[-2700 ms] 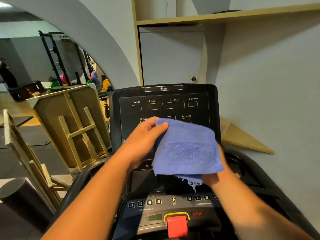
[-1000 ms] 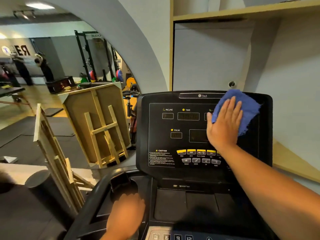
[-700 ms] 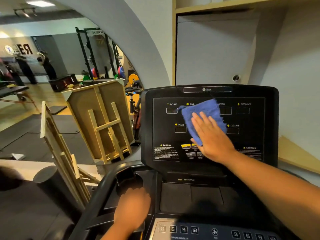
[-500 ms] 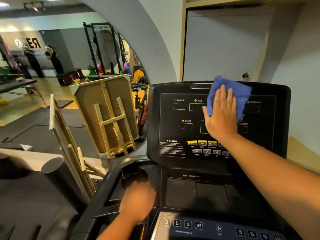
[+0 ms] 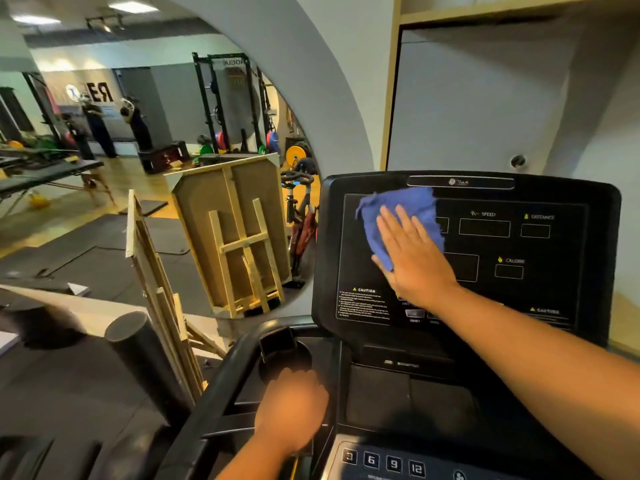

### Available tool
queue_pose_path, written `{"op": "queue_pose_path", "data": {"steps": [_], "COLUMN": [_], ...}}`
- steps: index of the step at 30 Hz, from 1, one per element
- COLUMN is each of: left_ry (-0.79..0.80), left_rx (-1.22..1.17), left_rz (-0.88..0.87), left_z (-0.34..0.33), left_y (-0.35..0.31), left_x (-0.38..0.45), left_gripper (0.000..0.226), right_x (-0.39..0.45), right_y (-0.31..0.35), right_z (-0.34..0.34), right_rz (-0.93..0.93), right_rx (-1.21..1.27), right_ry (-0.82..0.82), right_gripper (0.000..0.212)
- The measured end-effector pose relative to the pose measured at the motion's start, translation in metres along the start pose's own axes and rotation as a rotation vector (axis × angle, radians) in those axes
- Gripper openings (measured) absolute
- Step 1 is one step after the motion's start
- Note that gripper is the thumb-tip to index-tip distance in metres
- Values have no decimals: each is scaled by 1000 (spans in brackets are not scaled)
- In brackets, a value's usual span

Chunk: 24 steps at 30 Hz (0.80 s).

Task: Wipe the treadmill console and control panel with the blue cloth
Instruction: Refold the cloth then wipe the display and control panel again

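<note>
The black treadmill console (image 5: 491,258) stands upright in front of me, with its display windows and labels showing on the right. My right hand (image 5: 412,261) lies flat with fingers spread, pressing the blue cloth (image 5: 394,209) against the console's upper left area. The cloth covers the left display windows. My left hand (image 5: 294,407) rests on the treadmill's left side tray by the cup holder (image 5: 284,355), blurred, its fingers curled over the edge. The lower control panel (image 5: 381,462) with number buttons shows at the bottom.
A large arched mirror (image 5: 156,168) on the left reflects a gym with racks, weights and people. Wooden easel frames (image 5: 162,299) and a black foam roller (image 5: 138,358) stand left of the treadmill. A grey wall and wooden shelf (image 5: 502,12) rise behind the console.
My right hand has swept the cloth from the console's upper middle to its upper left. My left hand stays on the side tray. The camera view has shifted slightly.
</note>
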<state>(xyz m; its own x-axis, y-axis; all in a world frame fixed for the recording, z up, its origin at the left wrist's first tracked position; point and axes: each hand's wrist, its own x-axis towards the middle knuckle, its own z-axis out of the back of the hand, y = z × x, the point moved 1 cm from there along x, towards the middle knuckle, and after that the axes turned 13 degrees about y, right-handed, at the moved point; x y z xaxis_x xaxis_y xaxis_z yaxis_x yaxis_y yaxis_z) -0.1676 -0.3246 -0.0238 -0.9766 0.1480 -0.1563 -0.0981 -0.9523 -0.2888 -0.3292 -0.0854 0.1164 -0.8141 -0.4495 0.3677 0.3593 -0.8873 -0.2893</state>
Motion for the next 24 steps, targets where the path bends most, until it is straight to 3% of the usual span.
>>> {"op": "queue_pose_path", "data": {"steps": [2,4,9,13,19,24], "left_ry": [2,-9,-14,-9,-16,-15], "left_rx": [3,4,-6,0,-12,-12], "left_rz": [3,8,10,6,-2,-1], "left_z": [-2,-2,-4,-5,-2,-7], "left_y": [1,1,1,1,1,2], "left_x": [1,1,1,2,0,4], "left_gripper": [29,31,34,33,30,28], "right_x": [31,48,0,-60,-104,-83], "right_y": [5,23,64,54,3,53], "right_z": [23,28,-12,-38,-38,-33], "right_rz": [-156,-174,252,523,440,424], "right_rx": [90,98,-21,-7,29,76], "right_ry": [-10,-19,57,181,277,262], "right_gripper": [73,75,74,69,67,67]}}
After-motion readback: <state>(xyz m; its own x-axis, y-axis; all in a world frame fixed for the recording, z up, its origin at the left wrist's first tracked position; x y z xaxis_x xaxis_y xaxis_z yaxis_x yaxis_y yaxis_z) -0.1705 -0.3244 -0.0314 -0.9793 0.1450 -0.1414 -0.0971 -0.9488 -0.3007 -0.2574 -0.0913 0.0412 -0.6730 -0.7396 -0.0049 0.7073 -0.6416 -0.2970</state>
